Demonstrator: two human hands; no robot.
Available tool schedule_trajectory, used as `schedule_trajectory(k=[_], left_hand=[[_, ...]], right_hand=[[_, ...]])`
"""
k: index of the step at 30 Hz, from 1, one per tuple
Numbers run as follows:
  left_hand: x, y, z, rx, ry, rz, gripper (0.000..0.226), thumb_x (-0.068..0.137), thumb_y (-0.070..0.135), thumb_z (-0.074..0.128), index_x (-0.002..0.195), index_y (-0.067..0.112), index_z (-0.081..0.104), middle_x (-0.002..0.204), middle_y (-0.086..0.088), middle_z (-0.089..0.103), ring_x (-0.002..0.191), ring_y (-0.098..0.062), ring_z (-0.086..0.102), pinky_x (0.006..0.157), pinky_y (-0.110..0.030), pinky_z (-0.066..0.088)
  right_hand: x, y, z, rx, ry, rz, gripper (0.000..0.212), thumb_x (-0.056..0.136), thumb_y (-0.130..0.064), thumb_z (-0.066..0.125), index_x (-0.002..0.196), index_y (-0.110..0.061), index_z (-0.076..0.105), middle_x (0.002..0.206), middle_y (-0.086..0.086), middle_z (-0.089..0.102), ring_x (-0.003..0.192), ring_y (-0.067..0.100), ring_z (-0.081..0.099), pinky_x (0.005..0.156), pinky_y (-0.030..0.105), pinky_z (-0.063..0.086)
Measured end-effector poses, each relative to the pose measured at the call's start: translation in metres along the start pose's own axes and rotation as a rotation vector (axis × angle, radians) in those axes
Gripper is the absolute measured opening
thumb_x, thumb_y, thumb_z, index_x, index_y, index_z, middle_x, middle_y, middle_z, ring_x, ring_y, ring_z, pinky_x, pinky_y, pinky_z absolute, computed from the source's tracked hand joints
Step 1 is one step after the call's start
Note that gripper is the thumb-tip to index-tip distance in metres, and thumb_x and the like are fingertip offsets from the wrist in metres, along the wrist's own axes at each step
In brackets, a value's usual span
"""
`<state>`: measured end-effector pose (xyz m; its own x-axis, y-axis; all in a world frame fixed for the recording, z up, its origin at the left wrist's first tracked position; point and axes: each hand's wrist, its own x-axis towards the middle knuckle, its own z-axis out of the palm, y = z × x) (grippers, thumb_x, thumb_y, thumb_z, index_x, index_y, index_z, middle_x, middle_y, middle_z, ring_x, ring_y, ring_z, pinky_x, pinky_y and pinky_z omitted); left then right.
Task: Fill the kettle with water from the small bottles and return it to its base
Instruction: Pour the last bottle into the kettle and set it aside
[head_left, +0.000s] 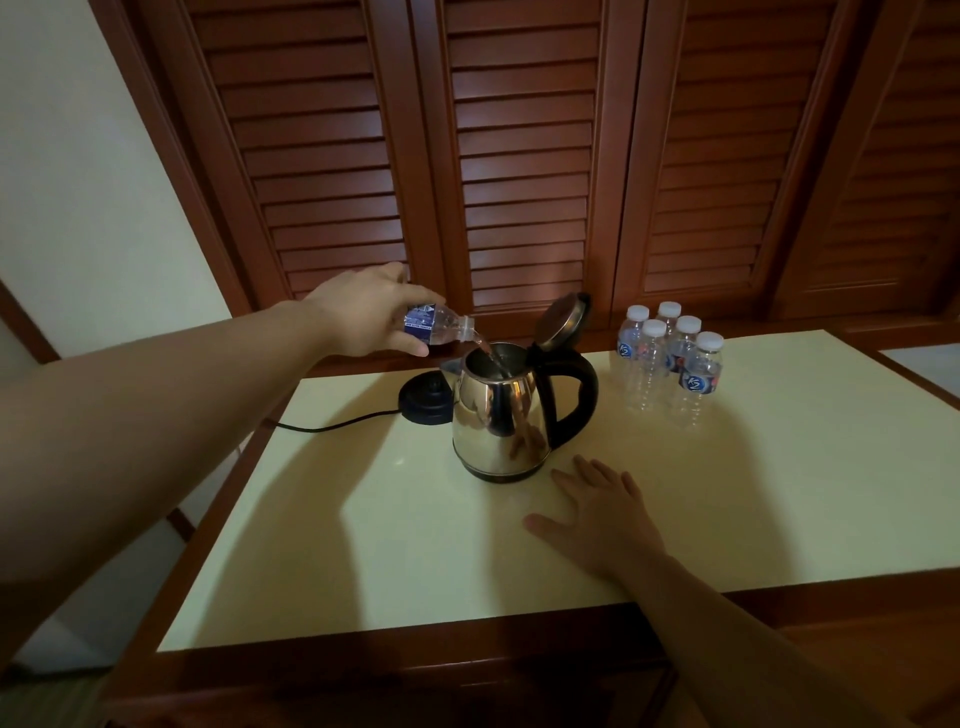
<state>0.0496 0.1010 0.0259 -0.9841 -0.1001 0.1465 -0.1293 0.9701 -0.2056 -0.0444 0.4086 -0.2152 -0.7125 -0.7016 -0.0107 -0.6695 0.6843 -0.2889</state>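
A steel kettle with a black handle stands on the table, its lid tipped open. My left hand grips a small water bottle tilted over the kettle's mouth, and water runs from its neck into the kettle. The black base sits just behind and left of the kettle, with its cord trailing left. My right hand rests flat on the table in front of the kettle, fingers spread, holding nothing.
Several small capped water bottles stand in a cluster to the right of the kettle. The pale yellow table top has a wooden edge. Louvred wooden doors rise behind it.
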Motion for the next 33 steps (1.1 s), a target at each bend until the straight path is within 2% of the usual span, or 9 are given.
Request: schedule_trajectory(k=[5, 12, 19, 23, 27, 30, 33], left_hand=[[0.004, 0.001, -0.007, 0.073, -0.008, 0.034, 0.075, 0.086, 0.066, 0.068, 0.152, 0.045, 0.041, 0.108, 0.001, 0.041, 0.092, -0.017, 0.043, 0.075, -0.033, 0.037], [0.013, 0.005, -0.017, 0.174, -0.036, 0.088, 0.077, 0.085, 0.067, 0.067, 0.153, 0.041, 0.041, 0.112, 0.000, 0.047, 0.099, -0.020, 0.051, 0.074, -0.034, 0.042], [0.025, 0.013, -0.026, 0.284, -0.068, 0.175, 0.076, 0.087, 0.067, 0.063, 0.155, 0.040, 0.039, 0.111, 0.000, 0.045, 0.098, -0.019, 0.049, 0.079, -0.036, 0.048], [0.031, 0.020, -0.032, 0.348, -0.090, 0.229, 0.074, 0.089, 0.066, 0.062, 0.155, 0.039, 0.039, 0.106, 0.003, 0.038, 0.095, -0.014, 0.039, 0.076, -0.032, 0.039], [0.037, 0.027, -0.043, 0.398, -0.108, 0.265, 0.076, 0.088, 0.068, 0.060, 0.156, 0.039, 0.038, 0.105, 0.003, 0.033, 0.103, -0.019, 0.045, 0.078, -0.034, 0.038], [0.040, 0.029, -0.048, 0.418, -0.092, 0.272, 0.078, 0.088, 0.070, 0.059, 0.156, 0.040, 0.037, 0.109, 0.000, 0.039, 0.113, -0.025, 0.052, 0.079, -0.036, 0.037], [0.040, 0.028, -0.045, 0.410, -0.079, 0.264, 0.078, 0.087, 0.070, 0.059, 0.156, 0.040, 0.037, 0.111, -0.002, 0.044, 0.113, -0.025, 0.052, 0.080, -0.037, 0.040]], right_hand=[[0.000, 0.000, 0.000, 0.002, 0.000, 0.001, 0.096, 0.083, -0.092, 0.032, 0.161, -0.037, 0.027, 0.173, -0.001, 0.012, 0.159, 0.021, 0.007, 0.128, 0.051, 0.002], [0.001, 0.000, 0.000, 0.006, 0.005, 0.000, 0.095, 0.083, -0.091, 0.031, 0.161, -0.037, 0.028, 0.173, -0.001, 0.013, 0.158, 0.021, 0.007, 0.128, 0.050, 0.002], [0.001, 0.001, 0.001, 0.010, 0.007, 0.006, 0.094, 0.083, -0.091, 0.032, 0.160, -0.038, 0.028, 0.173, -0.002, 0.013, 0.158, 0.020, 0.007, 0.128, 0.050, 0.002], [0.001, 0.000, 0.002, 0.011, 0.006, 0.009, 0.094, 0.083, -0.090, 0.033, 0.161, -0.038, 0.028, 0.173, -0.002, 0.013, 0.158, 0.020, 0.007, 0.128, 0.049, 0.001], [0.002, 0.000, 0.001, 0.020, 0.012, 0.006, 0.094, 0.083, -0.091, 0.032, 0.161, -0.038, 0.028, 0.173, -0.002, 0.013, 0.158, 0.020, 0.007, 0.128, 0.049, 0.001], [0.001, 0.000, 0.001, 0.015, 0.013, 0.008, 0.093, 0.084, -0.090, 0.034, 0.160, -0.037, 0.029, 0.173, -0.001, 0.014, 0.158, 0.020, 0.008, 0.128, 0.049, 0.002], [0.001, 0.000, 0.001, 0.022, 0.012, 0.011, 0.093, 0.083, -0.090, 0.034, 0.160, -0.038, 0.029, 0.173, -0.002, 0.014, 0.158, 0.020, 0.008, 0.128, 0.049, 0.002]])
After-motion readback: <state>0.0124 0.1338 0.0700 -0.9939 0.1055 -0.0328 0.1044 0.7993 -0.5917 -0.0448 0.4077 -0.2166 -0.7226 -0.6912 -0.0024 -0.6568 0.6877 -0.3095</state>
